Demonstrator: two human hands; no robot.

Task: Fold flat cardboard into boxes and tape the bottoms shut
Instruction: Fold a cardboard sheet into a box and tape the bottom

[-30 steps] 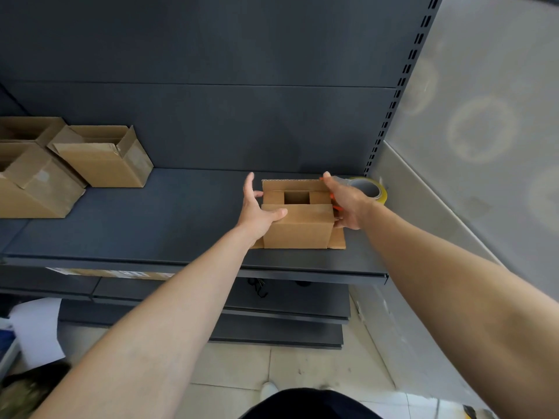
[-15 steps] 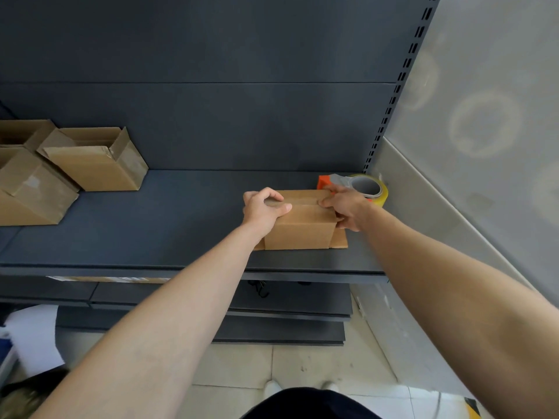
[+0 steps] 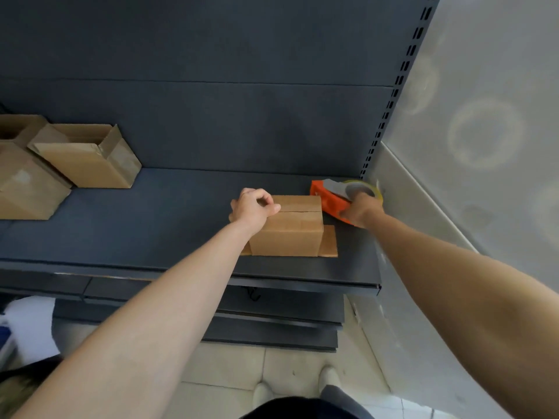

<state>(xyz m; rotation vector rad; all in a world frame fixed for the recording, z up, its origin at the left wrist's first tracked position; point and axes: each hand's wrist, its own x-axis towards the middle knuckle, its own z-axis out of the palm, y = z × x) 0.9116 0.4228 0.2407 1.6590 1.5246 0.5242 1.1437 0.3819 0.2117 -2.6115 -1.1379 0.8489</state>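
Box (image 3: 287,234) on the shelf (image 3: 151,231), left hand (image 3: 252,208) on top; tape dispenser (image 3: 335,198) just right, behind; finished boxes (image 3: 87,158) far left.

You stand in a shop or stockroom, facing a dark metal retail shelf (image 3: 151,231). A slotted upright (image 3: 393,101) runs up its right edge, cardboard boxes (image 3: 87,161) sit at its left end, pale floor tiles (image 3: 230,370) lie below.
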